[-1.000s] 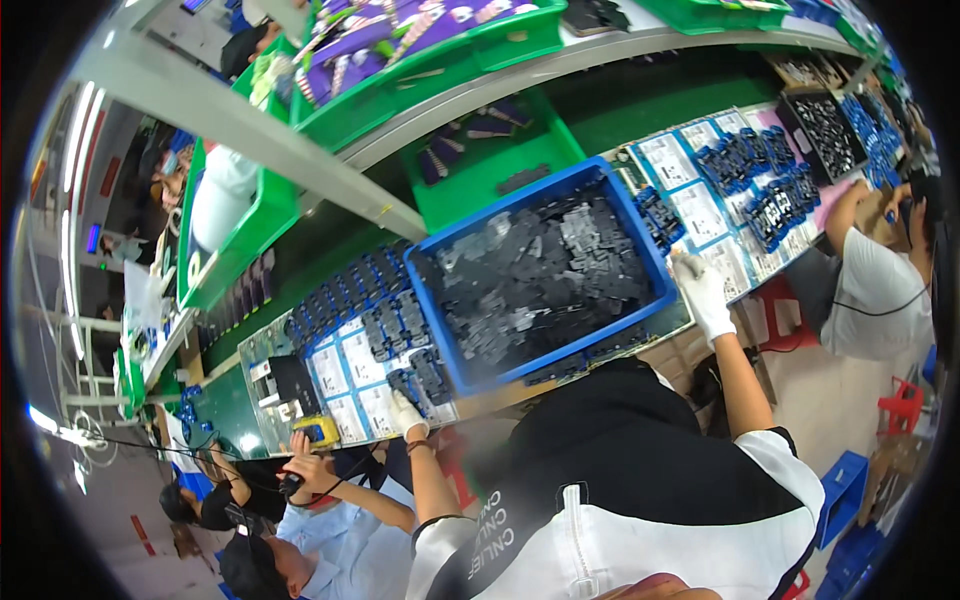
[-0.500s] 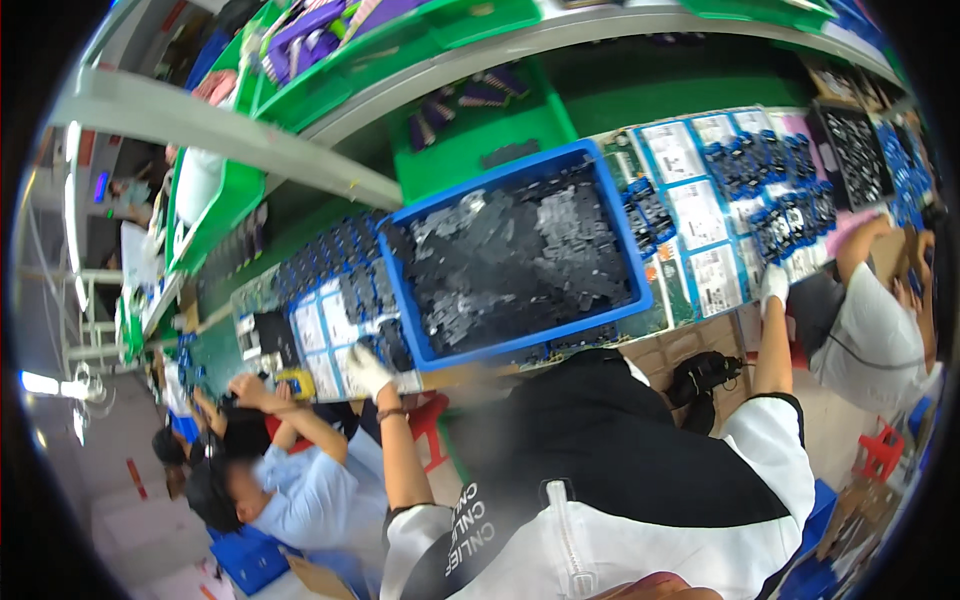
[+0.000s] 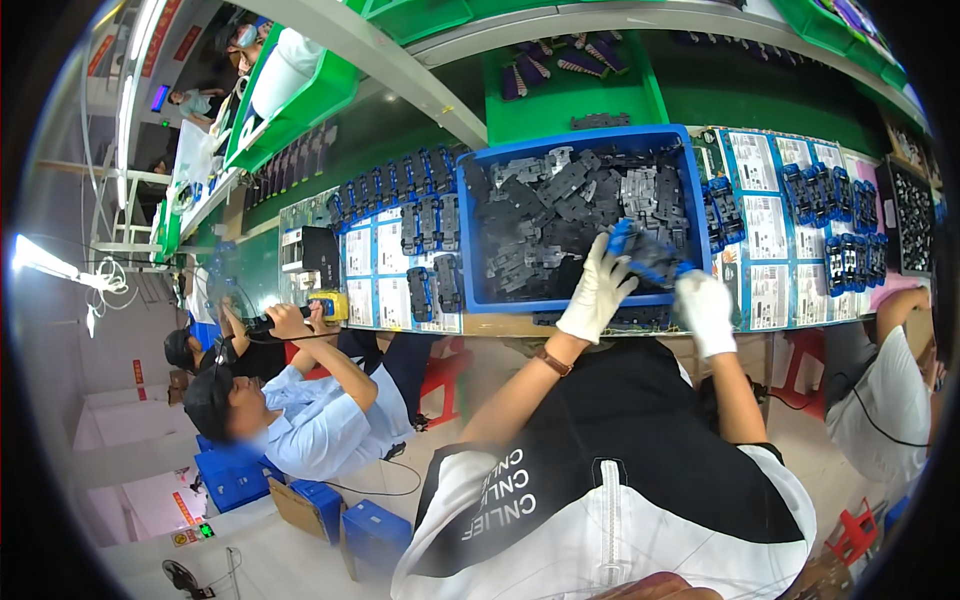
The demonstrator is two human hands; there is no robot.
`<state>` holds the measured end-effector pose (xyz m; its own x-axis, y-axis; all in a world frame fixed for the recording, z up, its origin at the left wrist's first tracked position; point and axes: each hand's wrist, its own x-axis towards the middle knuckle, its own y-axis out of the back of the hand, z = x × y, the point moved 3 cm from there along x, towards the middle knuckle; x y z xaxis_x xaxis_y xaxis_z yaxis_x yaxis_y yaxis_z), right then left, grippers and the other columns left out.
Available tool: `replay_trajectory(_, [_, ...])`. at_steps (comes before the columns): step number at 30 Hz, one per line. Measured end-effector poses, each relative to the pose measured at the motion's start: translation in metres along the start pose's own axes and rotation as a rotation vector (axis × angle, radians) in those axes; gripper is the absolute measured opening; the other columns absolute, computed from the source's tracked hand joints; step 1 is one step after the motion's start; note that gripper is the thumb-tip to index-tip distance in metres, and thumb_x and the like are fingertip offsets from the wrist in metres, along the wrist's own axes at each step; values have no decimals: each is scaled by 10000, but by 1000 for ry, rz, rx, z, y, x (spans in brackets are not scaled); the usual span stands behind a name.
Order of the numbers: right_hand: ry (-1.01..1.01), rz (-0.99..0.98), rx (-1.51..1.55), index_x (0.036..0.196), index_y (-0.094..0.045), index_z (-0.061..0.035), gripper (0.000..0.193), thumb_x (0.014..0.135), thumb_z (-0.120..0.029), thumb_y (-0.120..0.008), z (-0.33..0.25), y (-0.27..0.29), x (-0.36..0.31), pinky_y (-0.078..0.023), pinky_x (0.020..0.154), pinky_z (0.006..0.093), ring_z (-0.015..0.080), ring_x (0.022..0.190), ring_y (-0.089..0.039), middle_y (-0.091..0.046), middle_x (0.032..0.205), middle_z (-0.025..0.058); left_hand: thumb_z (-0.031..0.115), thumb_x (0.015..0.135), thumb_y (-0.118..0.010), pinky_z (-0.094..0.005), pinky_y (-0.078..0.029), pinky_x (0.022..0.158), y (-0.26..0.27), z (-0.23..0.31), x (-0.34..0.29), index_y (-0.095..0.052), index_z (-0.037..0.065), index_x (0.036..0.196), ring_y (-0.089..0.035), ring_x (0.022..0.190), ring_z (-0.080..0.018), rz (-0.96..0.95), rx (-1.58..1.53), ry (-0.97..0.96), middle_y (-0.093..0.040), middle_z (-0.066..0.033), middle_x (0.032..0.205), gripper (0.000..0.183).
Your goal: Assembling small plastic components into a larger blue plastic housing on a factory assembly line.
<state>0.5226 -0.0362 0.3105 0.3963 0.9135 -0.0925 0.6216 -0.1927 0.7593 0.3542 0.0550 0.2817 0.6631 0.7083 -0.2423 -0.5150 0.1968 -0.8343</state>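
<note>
My left hand (image 3: 597, 292), in a white glove, is above the near edge of a blue bin (image 3: 466, 235). Its fingers close on one end of a long black-and-blue plastic part (image 3: 655, 259), blurred by motion. At the part's other end, over the bin's near right corner, is my right hand (image 3: 706, 312), also gloved, its fingertips against the blue end. Loose black plastic pieces (image 3: 545, 192) fill the bin below. Similar black-and-blue parts stand in rows on both sides, a left group (image 3: 395, 188) and a right group (image 3: 855, 262).
White printed sheets (image 3: 766, 225) lie under the rows. A green tray (image 3: 640, 90) with purple pieces stands behind the bin, beneath a metal shelf rail (image 3: 420, 95). At left, a person in light blue (image 3: 335, 410) holds a tool; another person (image 3: 880, 390) sits at right.
My hands have come from the rows on either side to the bin's near edge and now hold a black-and-blue part between them. The whole view has shifted too.
</note>
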Motion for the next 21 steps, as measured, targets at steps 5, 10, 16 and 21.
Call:
replay_trajectory(5, [123,-176,173,823,-598,-60,190,857,-192,-467,-57,-38,6,-472,631,426,323,698,-599,-594,733,156,435,767,-681,-471,-384,1013,15,31,-17,-445,140,1272,-482,1146,-289,134,-218,-68,-525,-91,1188,630])
replay_trajectory(10, [380,392,-375,1068,-563,-118,370,717,-145,-674,-52,-23,76,-438,851,387,248,1068,-524,-567,1096,69,426,783,-669,-468,-396,1006,30,58,-43,-502,125,1219,-508,1097,-272,294,-334,-179,-552,-90,1136,556])
replay_trajectory(16, [570,307,-579,948,-635,-106,272,679,-120,-673,-14,-45,127,-418,877,363,233,926,-593,-646,907,50,486,775,-658,-476,-393,1005,33,60,-68,-493,102,1232,-508,1107,-290,234,-332,-90,-541,-110,1173,619])
replay_trajectory(21, [383,384,143,1023,-634,-78,220,806,-49,-613,-43,-13,116,-491,808,313,255,928,-632,-650,1017,112,464,781,-652,-471,-397,1014,6,76,-81,-475,91,1248,-476,1176,-287,199,-196,-99,-477,-108,1302,624])
